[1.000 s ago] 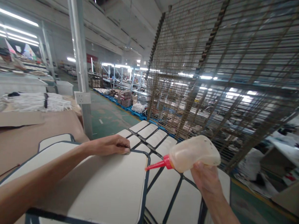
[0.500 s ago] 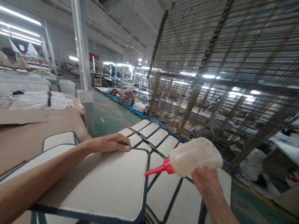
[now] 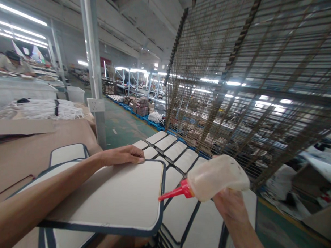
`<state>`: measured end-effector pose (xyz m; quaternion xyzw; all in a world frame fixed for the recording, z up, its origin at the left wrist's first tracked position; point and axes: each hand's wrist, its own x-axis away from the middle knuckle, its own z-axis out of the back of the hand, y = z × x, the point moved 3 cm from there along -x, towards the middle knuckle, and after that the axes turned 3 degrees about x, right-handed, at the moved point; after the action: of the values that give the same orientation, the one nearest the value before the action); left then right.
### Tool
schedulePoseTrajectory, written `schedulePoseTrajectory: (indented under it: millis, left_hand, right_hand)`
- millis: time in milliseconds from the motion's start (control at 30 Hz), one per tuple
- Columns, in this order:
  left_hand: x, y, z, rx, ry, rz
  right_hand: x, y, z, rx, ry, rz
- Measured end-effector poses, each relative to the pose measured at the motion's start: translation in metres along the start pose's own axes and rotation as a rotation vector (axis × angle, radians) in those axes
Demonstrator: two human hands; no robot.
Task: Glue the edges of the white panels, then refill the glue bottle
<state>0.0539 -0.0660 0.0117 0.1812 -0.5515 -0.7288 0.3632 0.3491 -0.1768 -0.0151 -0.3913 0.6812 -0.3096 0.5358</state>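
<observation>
A white panel with rounded corners and a dark blue edge [image 3: 119, 198] lies in front of me. My left hand [image 3: 126, 155] is closed on its far edge, thumb on top and fingers curled over the rim. My right hand [image 3: 230, 206] is wrapped around a cloudy squeeze bottle [image 3: 218, 178], tilted with its red nozzle [image 3: 176, 191] pointing left and down. The nozzle tip meets the panel's right edge, where a thin yellowish line [image 3: 161, 178] runs along the inner side of the blue border. Part of my right hand is hidden behind the bottle.
Stacks of similar white panels [image 3: 178, 153] stand beyond and to the right. More panels lie at left by brown cardboard [image 3: 70, 131]. A metal post [image 3: 93, 63] rises at left, a tall wire rack [image 3: 224, 68] at right. A person [image 3: 14, 62] sits far left.
The bottle's nozzle tip has slid a little toward me along the panel's right edge. The panel's near edge sits slightly higher in view. My left hand keeps its hold.
</observation>
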Motion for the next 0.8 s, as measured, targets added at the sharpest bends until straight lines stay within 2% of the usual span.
schedulePoseTrajectory:
  millis: [233,600,800]
  left_hand:
    - [0.001,0.001,-0.001,0.059,0.065,0.045]
    - [-0.001,-0.015,0.013,0.074,0.086,0.025]
    - [-0.004,-0.026,0.021,0.133,0.127,0.020]
  right_hand:
    - [0.003,0.008,0.009,-0.001,0.014,-0.018]
    - [0.009,0.007,0.007,0.009,-0.015,0.015]
    - [0.011,0.009,0.012,0.000,0.069,0.049]
